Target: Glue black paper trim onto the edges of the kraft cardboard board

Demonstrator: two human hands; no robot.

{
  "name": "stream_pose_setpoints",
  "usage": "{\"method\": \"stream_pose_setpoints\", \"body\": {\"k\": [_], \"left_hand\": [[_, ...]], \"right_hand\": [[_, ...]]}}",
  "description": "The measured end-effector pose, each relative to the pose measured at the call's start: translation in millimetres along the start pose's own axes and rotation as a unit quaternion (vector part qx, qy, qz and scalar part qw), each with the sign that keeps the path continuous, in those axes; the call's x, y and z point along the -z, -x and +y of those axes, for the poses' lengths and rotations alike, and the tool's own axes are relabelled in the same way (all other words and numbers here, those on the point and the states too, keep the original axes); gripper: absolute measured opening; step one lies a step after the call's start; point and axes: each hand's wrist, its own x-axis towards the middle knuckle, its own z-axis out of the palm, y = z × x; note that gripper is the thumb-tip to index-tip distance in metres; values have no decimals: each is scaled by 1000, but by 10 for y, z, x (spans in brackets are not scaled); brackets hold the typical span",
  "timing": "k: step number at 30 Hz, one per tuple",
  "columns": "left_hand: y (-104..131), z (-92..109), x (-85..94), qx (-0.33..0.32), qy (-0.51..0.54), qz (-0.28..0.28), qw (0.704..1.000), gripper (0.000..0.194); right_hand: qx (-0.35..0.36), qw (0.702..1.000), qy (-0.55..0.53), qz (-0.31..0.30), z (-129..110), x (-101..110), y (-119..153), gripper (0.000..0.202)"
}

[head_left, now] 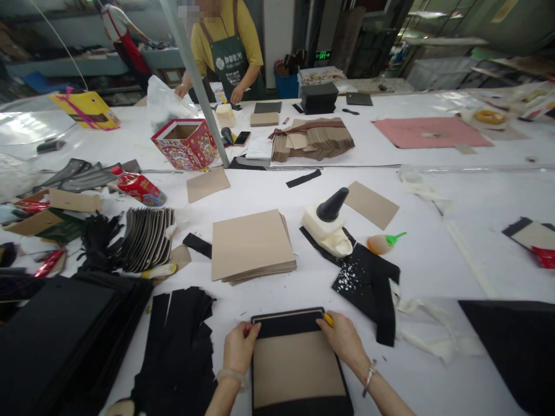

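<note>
Directly before me lies a tan board with black covering along its edges [297, 370], a wide black band across its far end. My left hand [239, 348] pinches its left edge near the far corner, thumb on top. At the far right corner, my right hand [344, 342] is closed round a small yellow tool [328, 319], its fingers resting on the board; the tool's working end is hidden. Beyond the board sits a stack of tan boards [254, 245]. Black strips of material [176, 341] lie to the left of my left hand.
A white glue container with a black cone [323, 222] stands on glue-spattered black pieces [366, 283], beside a green-tipped bottle [385, 242]. Large black sheets [52, 341] are piled at left, another black sheet [515, 346] at right. A metal post [197, 86] rises near a co-worker in a green apron [234, 63].
</note>
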Motion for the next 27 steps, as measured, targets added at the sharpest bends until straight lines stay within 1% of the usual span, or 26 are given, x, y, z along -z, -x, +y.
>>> {"method": "stream_pose_setpoints", "body": {"k": [9, 23, 27], "left_hand": [[-4, 12, 7, -2, -2, 10, 1000, 30], [-42, 9, 0, 4, -8, -16, 1000, 35], [-64, -13, -36, 0, -9, -7, 1000, 31]], "right_hand": [[-2, 1000, 13, 11, -31, -4, 20, 23], [-18, 999, 43, 11, -85, 19, 46, 22], [-11, 998, 57, 9, -130, 46, 49, 20]]}}
